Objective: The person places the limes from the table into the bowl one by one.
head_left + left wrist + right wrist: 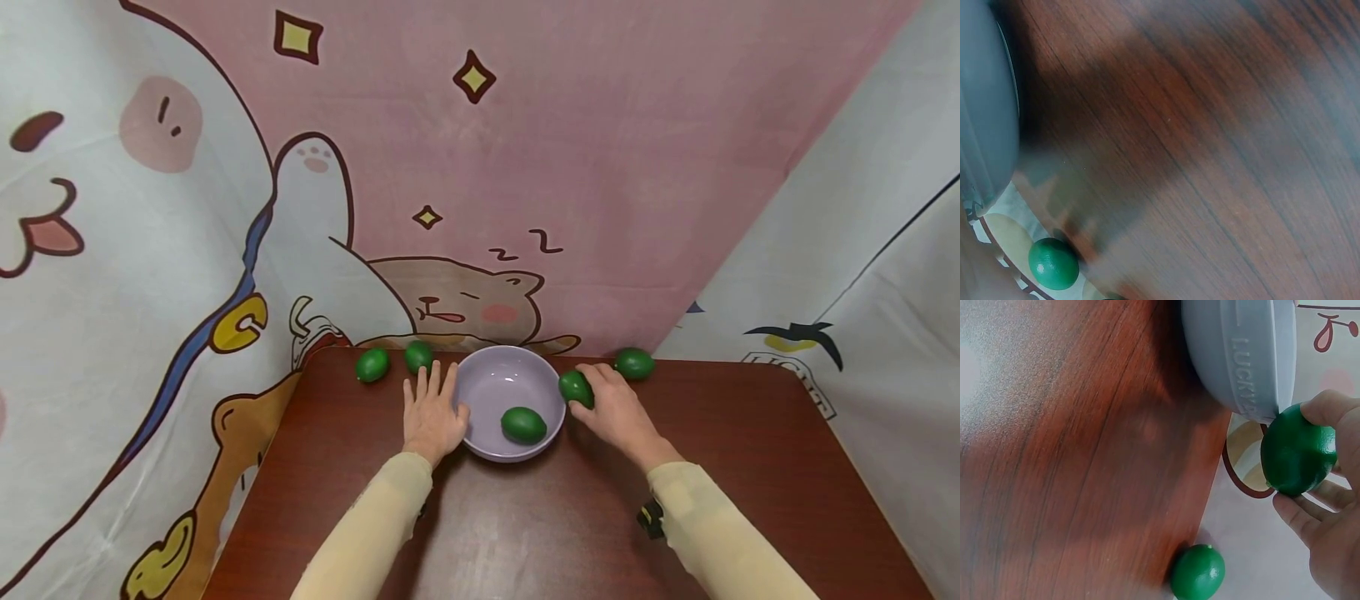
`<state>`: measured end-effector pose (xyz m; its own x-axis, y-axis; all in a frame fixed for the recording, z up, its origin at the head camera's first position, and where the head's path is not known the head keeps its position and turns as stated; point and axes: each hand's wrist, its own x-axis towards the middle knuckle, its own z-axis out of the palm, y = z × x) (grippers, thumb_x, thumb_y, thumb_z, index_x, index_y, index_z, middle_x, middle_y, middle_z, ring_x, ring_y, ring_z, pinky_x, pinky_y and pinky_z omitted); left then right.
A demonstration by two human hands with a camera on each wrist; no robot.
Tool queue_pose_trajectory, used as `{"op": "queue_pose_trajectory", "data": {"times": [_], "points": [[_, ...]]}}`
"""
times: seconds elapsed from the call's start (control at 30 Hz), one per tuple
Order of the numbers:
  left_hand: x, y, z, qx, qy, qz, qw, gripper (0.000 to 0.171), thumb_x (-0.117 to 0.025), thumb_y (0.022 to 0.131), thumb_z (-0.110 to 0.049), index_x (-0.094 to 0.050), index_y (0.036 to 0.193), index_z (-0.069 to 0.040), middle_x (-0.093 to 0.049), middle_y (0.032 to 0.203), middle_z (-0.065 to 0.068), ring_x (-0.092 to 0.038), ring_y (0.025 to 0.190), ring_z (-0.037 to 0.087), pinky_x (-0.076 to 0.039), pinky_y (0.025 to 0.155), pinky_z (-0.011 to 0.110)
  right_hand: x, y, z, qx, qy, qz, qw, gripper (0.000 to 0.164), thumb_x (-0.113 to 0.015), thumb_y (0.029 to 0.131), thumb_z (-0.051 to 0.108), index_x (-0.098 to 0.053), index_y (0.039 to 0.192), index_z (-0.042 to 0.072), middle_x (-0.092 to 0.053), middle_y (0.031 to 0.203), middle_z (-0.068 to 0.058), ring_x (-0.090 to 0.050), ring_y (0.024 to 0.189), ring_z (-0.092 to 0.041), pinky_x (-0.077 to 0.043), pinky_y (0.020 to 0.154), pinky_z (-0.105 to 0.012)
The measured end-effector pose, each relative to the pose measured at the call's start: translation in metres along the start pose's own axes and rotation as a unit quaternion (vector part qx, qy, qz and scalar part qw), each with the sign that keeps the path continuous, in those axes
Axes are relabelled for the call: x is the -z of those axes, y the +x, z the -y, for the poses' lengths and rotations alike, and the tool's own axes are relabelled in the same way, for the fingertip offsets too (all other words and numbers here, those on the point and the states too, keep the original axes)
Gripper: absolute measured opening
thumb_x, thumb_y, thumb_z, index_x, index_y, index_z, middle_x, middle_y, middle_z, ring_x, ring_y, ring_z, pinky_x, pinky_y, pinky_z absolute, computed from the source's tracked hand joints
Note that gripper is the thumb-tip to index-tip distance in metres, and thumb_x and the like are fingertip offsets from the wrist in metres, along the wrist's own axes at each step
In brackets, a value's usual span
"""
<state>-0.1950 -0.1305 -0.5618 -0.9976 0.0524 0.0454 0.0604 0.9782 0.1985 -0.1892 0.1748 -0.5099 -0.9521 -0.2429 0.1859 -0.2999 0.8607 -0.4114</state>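
A lavender bowl (pixel 480 433) stands near the table's back edge with one green lime (pixel 523 425) inside it. My left hand (pixel 435 419) is at the bowl's left side, fingers spread and straight, thumb by the rim. My right hand (pixel 617 414) pinches another lime (pixel 1297 450) between thumb and fingers, just off the bowl's right rim. In the right wrist view that lime overlaps the bowl's edge (pixel 1241 356), and raised lettering shows on the bowl's wall.
Two limes, a left one (pixel 372 365) and a nearer one (pixel 418 357), lie left of the bowl by the back edge. Another lime (pixel 634 363) lies behind my right hand. A printed cartoon cloth (pixel 637 167) hangs behind the brown wooden table (pixel 510 533).
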Motion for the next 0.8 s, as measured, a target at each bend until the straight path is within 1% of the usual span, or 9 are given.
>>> {"op": "queue_pose_trajectory", "data": {"times": [0.17,0.33,0.43,0.57,0.8], "points": [[-0.001,0.000,0.001,0.002,0.003,0.010,0.9999,0.070,-0.044,0.093,-0.042,-0.020,0.156,-0.027,-0.013,0.163,0.006,-0.012,0.149,0.033,-0.003,0.118,0.055,0.000,0.001,0.003,0.008,0.004,-0.008,1.000,0.060,-0.073,0.082,0.024,-0.051,0.133,0.002,-0.053,0.127,-0.019,-0.052,0.115,-0.036,-0.045,0.095,-0.055],[-0.001,0.000,0.001,0.002,0.009,0.009,0.9999,0.070,-0.044,0.092,-0.042,-0.019,0.157,-0.027,-0.015,0.163,0.006,-0.013,0.149,0.032,-0.005,0.118,0.055,-0.002,0.003,0.005,0.010,0.007,-0.009,1.000,0.061,-0.073,0.082,0.026,-0.051,0.134,0.002,-0.053,0.127,-0.018,-0.053,0.114,-0.035,-0.047,0.095,-0.054],[0.000,0.000,0.000,0.000,0.010,0.004,0.9999,0.070,-0.044,0.092,-0.042,-0.021,0.156,-0.026,-0.016,0.162,0.007,-0.014,0.149,0.033,-0.007,0.118,0.056,-0.003,0.004,0.007,0.013,0.004,-0.012,1.000,0.061,-0.074,0.082,0.026,-0.052,0.134,0.002,-0.053,0.126,-0.018,-0.053,0.113,-0.035,-0.047,0.095,-0.053],[0.000,0.000,0.000,0.001,0.010,0.003,0.9999,0.070,-0.044,0.092,-0.042,-0.022,0.156,-0.025,-0.016,0.162,0.007,-0.014,0.149,0.033,-0.007,0.118,0.056,-0.003,0.005,0.010,0.019,0.001,-0.016,1.000,0.061,-0.075,0.082,0.025,-0.052,0.133,0.002,-0.054,0.125,-0.019,-0.054,0.112,-0.036,-0.047,0.093,-0.054],[0.000,0.001,0.000,0.004,0.013,0.014,0.9998,0.071,-0.044,0.093,-0.042,-0.017,0.157,-0.028,-0.013,0.163,0.006,-0.012,0.149,0.032,-0.006,0.118,0.055,-0.004,0.008,0.015,0.022,-0.002,-0.010,1.000,0.061,-0.075,0.082,0.026,-0.053,0.134,0.004,-0.055,0.124,-0.018,-0.054,0.111,-0.035,-0.047,0.093,-0.052]]}}
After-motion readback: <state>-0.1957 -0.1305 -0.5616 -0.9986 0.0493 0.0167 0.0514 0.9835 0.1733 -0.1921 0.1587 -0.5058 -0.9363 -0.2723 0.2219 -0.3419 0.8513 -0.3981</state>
